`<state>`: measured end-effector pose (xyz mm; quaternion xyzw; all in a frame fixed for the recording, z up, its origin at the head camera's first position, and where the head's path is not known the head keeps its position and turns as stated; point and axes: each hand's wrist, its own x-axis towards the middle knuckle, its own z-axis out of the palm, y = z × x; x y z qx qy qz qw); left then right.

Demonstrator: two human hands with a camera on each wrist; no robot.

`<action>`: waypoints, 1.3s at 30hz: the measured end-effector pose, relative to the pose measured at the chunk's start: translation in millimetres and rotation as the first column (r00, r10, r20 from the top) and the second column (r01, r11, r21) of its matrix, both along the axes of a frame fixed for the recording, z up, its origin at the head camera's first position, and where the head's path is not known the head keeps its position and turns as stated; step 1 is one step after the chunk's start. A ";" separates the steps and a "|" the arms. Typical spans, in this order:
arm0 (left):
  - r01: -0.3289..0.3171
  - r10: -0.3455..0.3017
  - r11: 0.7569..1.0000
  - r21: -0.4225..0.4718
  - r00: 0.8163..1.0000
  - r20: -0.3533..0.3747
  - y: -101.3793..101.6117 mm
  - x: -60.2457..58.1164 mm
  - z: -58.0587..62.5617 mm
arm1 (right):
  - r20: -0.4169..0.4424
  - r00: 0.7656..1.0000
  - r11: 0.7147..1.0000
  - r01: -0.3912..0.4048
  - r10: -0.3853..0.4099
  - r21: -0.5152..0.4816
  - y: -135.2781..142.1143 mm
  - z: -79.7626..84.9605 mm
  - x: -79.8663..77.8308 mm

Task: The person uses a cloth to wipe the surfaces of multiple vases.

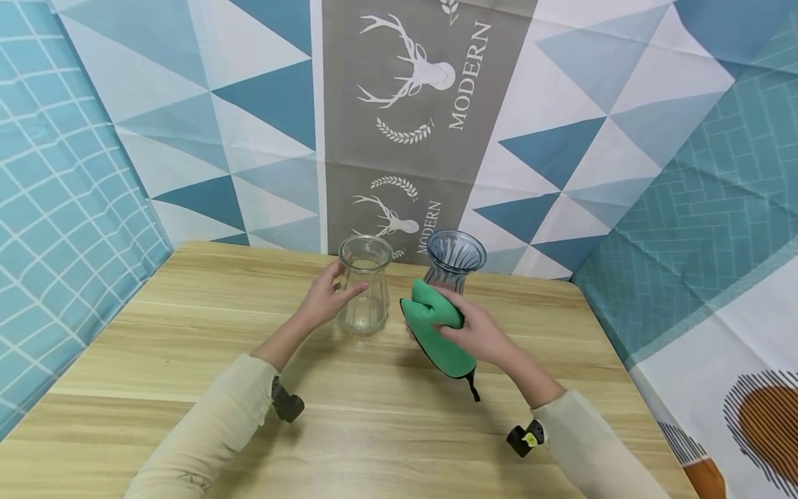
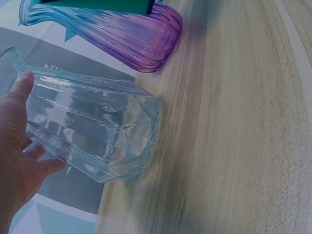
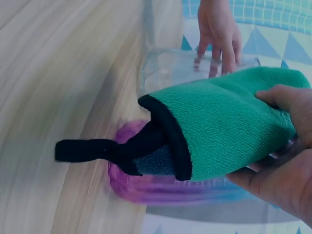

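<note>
A clear glass vase (image 1: 364,312) with a flared rim stands upright near the table's back edge. My left hand (image 1: 324,294) grips its upper part, thumb across the front and fingers round the far side; the left wrist view shows the faceted base of the vase (image 2: 117,126) at the wood. In my right hand (image 1: 479,329) I hold a folded green cloth (image 1: 436,339) with black trim and a black loop (image 3: 85,150). Behind the cloth stands a ribbed glass vase (image 1: 457,251), bluish at its flared top and purple at its base (image 2: 158,39); the cloth hides its middle.
The wooden table (image 1: 374,430) stretches toward me in front of both vases. Just past its back edge hangs a patterned fabric backdrop (image 1: 424,152), with tile-print fabric (image 1: 56,173) along the left side. Small black cameras (image 1: 287,402) sit at both wrists.
</note>
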<state>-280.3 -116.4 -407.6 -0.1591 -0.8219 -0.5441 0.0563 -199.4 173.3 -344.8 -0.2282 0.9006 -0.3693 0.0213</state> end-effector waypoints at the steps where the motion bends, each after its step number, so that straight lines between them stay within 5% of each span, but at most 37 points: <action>1: 0.000 0.000 1.000 0.002 1.000 -0.001 0.2 0.1 0.2 | -0.008 1.000 1.000 0.013 -0.013 -0.016 -3.9 -0.4 -0.4; 7: 0.003 -0.003 1.000 0.003 1.000 -0.001 1.0 1.9 2.0 | -0.026 0.988 0.981 0.150 -0.154 -0.122 -29.0 -9.3 -0.2; 16: 0.011 -0.012 1.000 -0.007 1.000 -0.017 0.1 1.3 2.7 | -0.069 0.934 0.919 0.330 -0.351 -0.215 -62.7 -19.3 -10.5; 39: 0.032 -0.032 0.999 -0.019 0.999 0.012 -3.7 1.9 4.6 | -0.025 0.956 0.917 0.273 -0.292 -0.289 -105.8 -45.1 -42.6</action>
